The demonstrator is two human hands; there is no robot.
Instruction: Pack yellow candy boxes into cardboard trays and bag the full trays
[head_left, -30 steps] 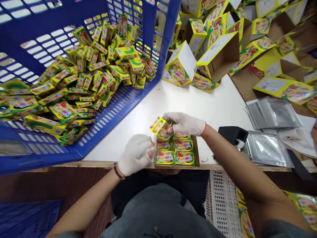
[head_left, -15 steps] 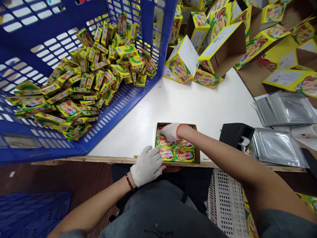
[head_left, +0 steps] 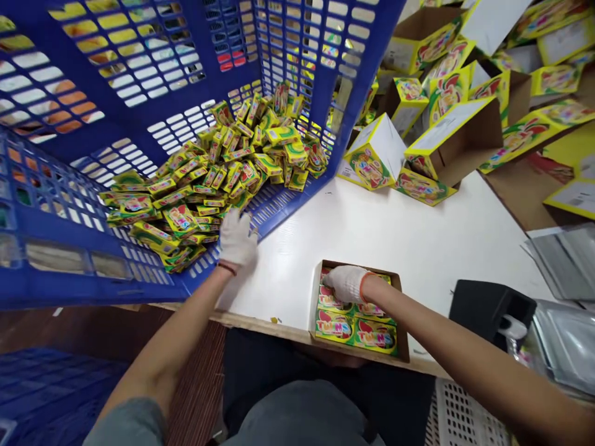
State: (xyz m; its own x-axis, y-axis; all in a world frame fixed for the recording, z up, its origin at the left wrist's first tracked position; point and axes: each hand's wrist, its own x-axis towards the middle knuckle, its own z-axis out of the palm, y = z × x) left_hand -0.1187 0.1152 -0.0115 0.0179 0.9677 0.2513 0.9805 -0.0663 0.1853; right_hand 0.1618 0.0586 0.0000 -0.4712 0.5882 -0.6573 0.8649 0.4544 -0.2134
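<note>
In a white glove, my left hand reaches over the near edge of the blue crate, its fingers spread beside the heap of small yellow-green packs. Nothing shows in that hand. The open display box lies at the table's front edge, with small boxes laid flat in rows inside. Over the upper left part of this box, my gloved right hand points its fingers down onto the contents. Its fingertips are bent and partly hidden, so what they hold, if anything, does not show.
Yellow cardboard boxes are piled at the back right of the white table. A black dispenser and clear plastic trays lie at the right. Below the table edge is a white basket.
My left hand has left the side of the display box and moved up and left to the blue crate. My right hand stays over the box. The view has shifted left.
</note>
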